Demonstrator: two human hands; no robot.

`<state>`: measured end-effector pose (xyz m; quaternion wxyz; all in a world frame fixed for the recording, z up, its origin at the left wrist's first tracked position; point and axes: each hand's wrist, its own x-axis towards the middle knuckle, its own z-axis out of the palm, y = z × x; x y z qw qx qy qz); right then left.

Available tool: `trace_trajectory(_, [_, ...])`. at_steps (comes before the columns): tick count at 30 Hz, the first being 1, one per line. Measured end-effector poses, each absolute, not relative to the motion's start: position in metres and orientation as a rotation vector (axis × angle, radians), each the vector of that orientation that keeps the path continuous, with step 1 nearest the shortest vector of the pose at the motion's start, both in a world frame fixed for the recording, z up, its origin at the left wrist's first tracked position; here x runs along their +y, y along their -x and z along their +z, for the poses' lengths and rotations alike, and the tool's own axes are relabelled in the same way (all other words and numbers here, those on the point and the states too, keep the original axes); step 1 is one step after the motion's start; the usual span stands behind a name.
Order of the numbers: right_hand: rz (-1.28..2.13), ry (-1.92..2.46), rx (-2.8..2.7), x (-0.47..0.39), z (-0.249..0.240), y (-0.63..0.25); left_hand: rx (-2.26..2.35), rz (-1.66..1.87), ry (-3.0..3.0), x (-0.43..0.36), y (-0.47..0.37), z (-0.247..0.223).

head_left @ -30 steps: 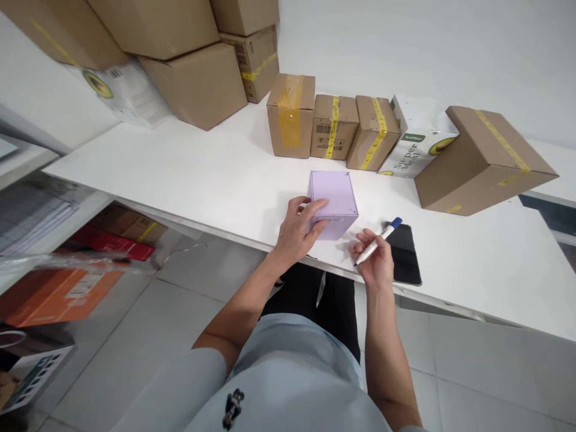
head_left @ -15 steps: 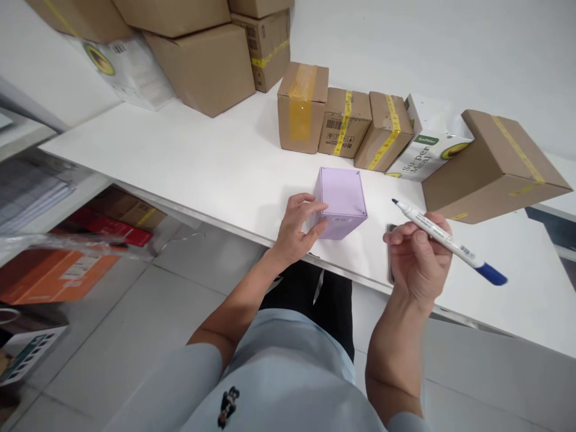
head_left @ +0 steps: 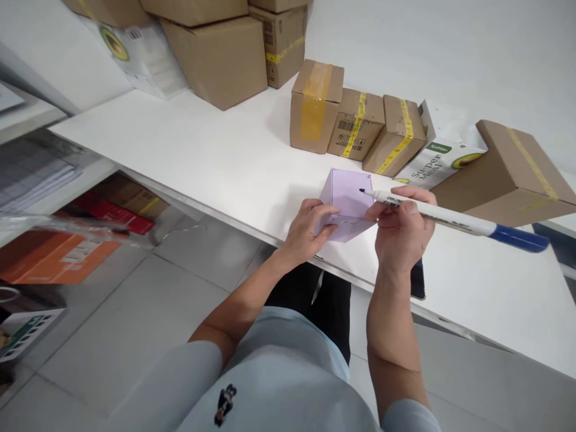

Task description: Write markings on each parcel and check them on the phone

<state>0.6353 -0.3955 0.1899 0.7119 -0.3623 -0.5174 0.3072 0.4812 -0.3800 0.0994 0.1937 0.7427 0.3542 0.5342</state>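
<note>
A small light-purple box (head_left: 351, 201) stands near the front edge of the white table. My left hand (head_left: 310, 227) grips its left side, thumb and fingers bent around the near corner. In my right hand (head_left: 402, 231) is a white marker pen (head_left: 443, 214), with its blue cap stuck on the rear end. The dark tip points left over the box's top face; whether it touches the surface I cannot tell. Fingers of the right hand come up against the box's right edge. Partly covered by the right wrist, a dark phone-like object (head_left: 418, 281) lies on the table.
Brown taped cartons (head_left: 317, 105) and a white Super Meal box (head_left: 445, 150) line the back of the table (head_left: 216, 162). More cartons (head_left: 220, 60) are stacked at the back left. Below left, shelves hold papers and an orange box (head_left: 63, 255).
My right hand has moved left with the marker, bringing its tip from beside the box to over its top. My left hand stays at the box. The view has shifted slightly.
</note>
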Motion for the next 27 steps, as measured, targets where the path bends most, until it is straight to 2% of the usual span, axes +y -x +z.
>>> trace_trajectory(6, [0.76,0.968,-1.296,-0.391,0.183,-0.644,0.972,1.6,-2.01,-0.383,-0.482,0.09])
trace_trajectory(17, [0.39,1.085,-1.437,-0.393,0.176,-0.632,0.957,1.634,-1.99,-0.377,-0.49,0.095])
trace_trajectory(27, [0.237,1.115,-1.626,-0.395,0.176,-0.633,0.944,1.536,-1.97,-0.376,-0.484,0.096])
